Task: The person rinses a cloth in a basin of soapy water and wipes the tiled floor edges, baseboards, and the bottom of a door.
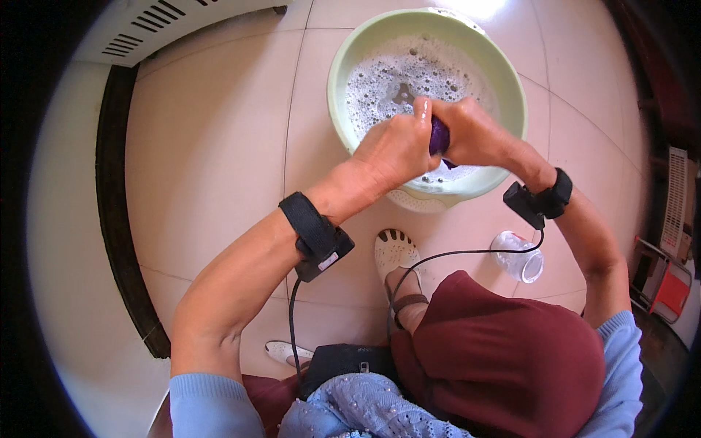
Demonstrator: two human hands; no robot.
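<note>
A dark purple cloth [439, 136] is bunched between my two fists, and most of it is hidden by my fingers. My left hand [400, 148] is closed on it from the left. From the right, my right hand [473, 131] grips it too, close against the left. Both hands are above the near part of a pale green basin [337, 91]. Soapy water [380, 80] with white foam and bubbles lies in the basin. A small darker patch shows through the foam just beyond my hands.
A clear plastic container [518, 257] lies on its side on the tiled floor [212, 168], right of my white shoe [394, 252]. Black cables hang from my wrist straps. A white slatted object [153, 25] stands at the upper left. A red-and-white item [668, 288] is at the far right.
</note>
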